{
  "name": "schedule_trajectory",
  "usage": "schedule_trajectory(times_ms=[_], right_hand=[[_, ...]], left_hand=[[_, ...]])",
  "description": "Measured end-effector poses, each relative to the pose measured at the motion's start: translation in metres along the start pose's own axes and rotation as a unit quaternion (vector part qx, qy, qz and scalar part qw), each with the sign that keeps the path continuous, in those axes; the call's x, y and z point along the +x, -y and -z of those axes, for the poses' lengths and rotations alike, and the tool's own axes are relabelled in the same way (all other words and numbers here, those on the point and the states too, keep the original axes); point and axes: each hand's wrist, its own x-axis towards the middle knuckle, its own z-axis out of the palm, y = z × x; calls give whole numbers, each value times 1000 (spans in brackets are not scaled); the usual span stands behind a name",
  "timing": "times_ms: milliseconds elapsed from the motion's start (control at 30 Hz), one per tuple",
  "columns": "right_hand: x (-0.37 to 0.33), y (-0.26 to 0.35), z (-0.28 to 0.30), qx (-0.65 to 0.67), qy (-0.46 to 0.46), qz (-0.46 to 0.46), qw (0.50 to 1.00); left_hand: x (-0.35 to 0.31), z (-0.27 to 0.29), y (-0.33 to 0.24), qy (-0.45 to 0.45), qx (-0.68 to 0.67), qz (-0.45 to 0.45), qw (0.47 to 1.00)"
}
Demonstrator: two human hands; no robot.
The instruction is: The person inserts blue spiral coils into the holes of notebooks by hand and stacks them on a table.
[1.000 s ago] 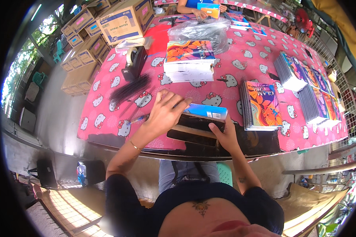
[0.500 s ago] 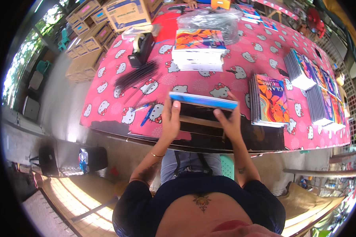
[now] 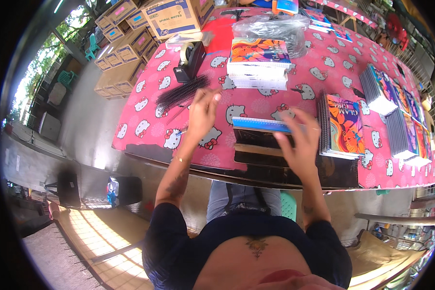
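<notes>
A notebook block with a punched blue edge (image 3: 261, 124) rests at the table's front edge on a dark wooden stand (image 3: 258, 149). At its right end is my right hand (image 3: 300, 142), fingers spread and somewhat blurred; its thumb is near the front of the block and its fingertips are by the far side. I cannot tell how firmly it touches. My left hand (image 3: 203, 113) is raised off the block, just right of a bundle of black spiral binding coils (image 3: 181, 94). Its fingers are curled together; anything between them is hidden.
Behind the block stands a pile of unbound notebooks (image 3: 257, 67), beside a tape dispenser (image 3: 189, 63) and clear plastic wrap (image 3: 275, 30). Spiral-bound notebooks are stacked at right (image 3: 342, 125) and farther right (image 3: 406, 130). Cartons (image 3: 176, 19) stand beyond the far left side.
My left hand has let go of the block and moved up and left toward the coils. My right hand has loosened, its fingers now spread at the right end. The view has shifted slightly.
</notes>
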Motion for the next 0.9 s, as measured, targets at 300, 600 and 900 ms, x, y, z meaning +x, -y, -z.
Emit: schedule_trajectory(times_ms=[300, 600, 900], right_hand=[[24, 15, -72, 21, 139, 10, 990], [26, 16, -71, 40, 128, -1, 991], [30, 14, -68, 50, 154, 14, 987]], left_hand=[[-54, 11, -58, 14, -114, 97, 989], [-48, 10, -48, -1, -111, 54, 992], [-40, 7, -48, 23, -103, 66, 992]])
